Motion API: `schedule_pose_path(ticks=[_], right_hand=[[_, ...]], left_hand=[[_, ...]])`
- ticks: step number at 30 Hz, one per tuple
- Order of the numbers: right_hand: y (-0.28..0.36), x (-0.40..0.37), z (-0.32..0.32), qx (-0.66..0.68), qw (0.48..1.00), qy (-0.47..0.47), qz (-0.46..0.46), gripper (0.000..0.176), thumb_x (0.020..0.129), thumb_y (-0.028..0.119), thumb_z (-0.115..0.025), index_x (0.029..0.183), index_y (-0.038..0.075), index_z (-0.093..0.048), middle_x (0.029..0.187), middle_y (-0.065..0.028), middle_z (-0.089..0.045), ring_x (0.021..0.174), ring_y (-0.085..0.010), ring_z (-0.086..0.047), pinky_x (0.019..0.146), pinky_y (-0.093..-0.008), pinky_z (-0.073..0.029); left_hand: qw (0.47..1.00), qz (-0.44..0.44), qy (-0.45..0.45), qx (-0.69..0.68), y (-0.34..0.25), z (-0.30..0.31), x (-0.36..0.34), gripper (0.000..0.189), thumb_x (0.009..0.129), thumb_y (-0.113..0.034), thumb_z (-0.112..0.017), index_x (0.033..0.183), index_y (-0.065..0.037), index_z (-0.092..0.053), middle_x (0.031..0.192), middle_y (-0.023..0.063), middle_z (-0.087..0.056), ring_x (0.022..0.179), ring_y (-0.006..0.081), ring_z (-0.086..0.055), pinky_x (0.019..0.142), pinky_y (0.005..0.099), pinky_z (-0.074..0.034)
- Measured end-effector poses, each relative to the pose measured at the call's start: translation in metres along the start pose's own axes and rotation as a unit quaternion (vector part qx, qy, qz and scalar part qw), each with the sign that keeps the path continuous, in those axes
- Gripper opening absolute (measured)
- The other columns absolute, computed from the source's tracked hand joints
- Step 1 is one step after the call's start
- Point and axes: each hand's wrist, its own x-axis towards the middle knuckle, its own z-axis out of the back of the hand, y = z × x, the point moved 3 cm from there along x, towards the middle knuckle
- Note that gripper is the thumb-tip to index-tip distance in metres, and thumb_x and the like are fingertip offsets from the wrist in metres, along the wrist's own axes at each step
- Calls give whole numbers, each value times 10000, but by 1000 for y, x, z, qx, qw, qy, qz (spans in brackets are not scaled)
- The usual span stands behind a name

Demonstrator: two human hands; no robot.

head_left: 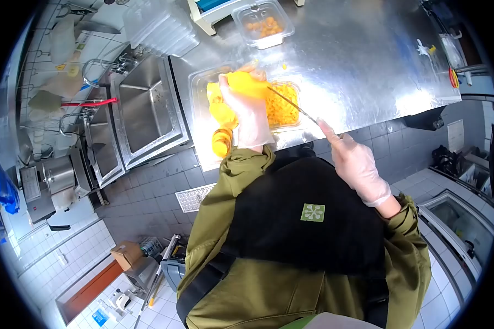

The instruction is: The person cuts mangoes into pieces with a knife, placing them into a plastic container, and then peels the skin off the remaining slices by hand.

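My left hand (248, 115), in a clear glove, is closed around a yellow-orange fruit that looks like a peeled mango (246, 84). My right hand (354, 164), also gloved, grips the handle of a knife (295, 105). Its thin blade points up and left, with the tip at the fruit's right side. Below the blade is a clear container (300, 122) of small diced orange pieces (281, 101). More yellow-orange fruit (220, 112) lies to the left of my left hand, by a clear tub (198, 82) partly hidden by hand and fruit.
Another clear container (262, 41) with round orange pieces stands at the back of the steel counter (357, 60). Stacked clear containers (159, 27) are at the back left. A steel sink (142, 109) adjoins on the left. Scissors with coloured handles (454, 78) hang at the right edge.
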Motion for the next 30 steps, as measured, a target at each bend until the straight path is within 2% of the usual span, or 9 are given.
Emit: schedule_pose_path(ticks=[5,8,14,20,23,26,29,30], right_hand=[[18,-4,16,110,993,-28,21,586,820,-17,-504,1351,203,-387,647,-127,-496,499,-283,-540,481,-367,-460],[20,-1,9,107,992,-39,49,596,819,-17,-506,1352,219,-384,671,-127,-505,496,-281,-541,475,-357,-464],[24,2,6,67,996,-42,44,643,798,-19,-514,1367,232,-351,691,-132,-513,484,-277,-543,462,-357,-473],[28,2,4,-19,999,27,0,689,770,-15,-516,1380,237,-319,682,-139,-502,474,-285,-543,443,-370,-472],[19,-4,4,-22,998,54,-8,654,786,-16,-505,1370,230,-345,685,-147,-507,479,-287,-544,459,-368,-474],[12,-5,13,46,998,-1,31,604,776,10,-513,1338,199,-397,689,-123,-528,498,-277,-562,458,-357,-480],[4,-1,23,118,990,-69,20,530,823,-8,-497,1312,192,-449,671,-143,-505,548,-298,-543,552,-356,-460],[-3,1,19,118,990,-77,8,531,817,3,-526,1308,190,-455,677,-138,-519,588,-302,-553,582,-349,-461]], left_hand=[[1000,-11,-14,-3,0,-12,-17,677,937,-480,-176,1071,86,-522,732,105,-507,707,223,-473,694,353,-411],[999,-2,-26,20,0,-22,-21,668,943,-470,-169,1067,83,-523,738,103,-521,708,214,-485,677,327,-417],[997,-23,6,77,3,-26,-24,661,942,-477,-177,1045,69,-536,723,99,-529,681,211,-500,638,310,-421],[992,-44,-15,119,-2,-19,-20,636,942,-471,-186,1034,43,-550,701,62,-532,650,191,-500,593,299,-415],[990,-27,6,139,-4,-14,-14,606,943,-462,-205,1034,22,-557,675,40,-525,615,178,-488,564,292,-403],[993,24,38,113,-6,-7,-4,529,942,-422,-261,1105,13,-516,846,106,-575,792,238,-554,685,329,-458],[986,152,56,-34,-7,-8,-8,470,943,-372,-313,1189,6,-446,1120,181,-522,1064,317,-501,872,410,-441],[981,170,53,-78,-3,-3,-6,465,945,-366,-318,1207,2,-428,1183,188,-478,1117,332,-456,913,434,-412]])
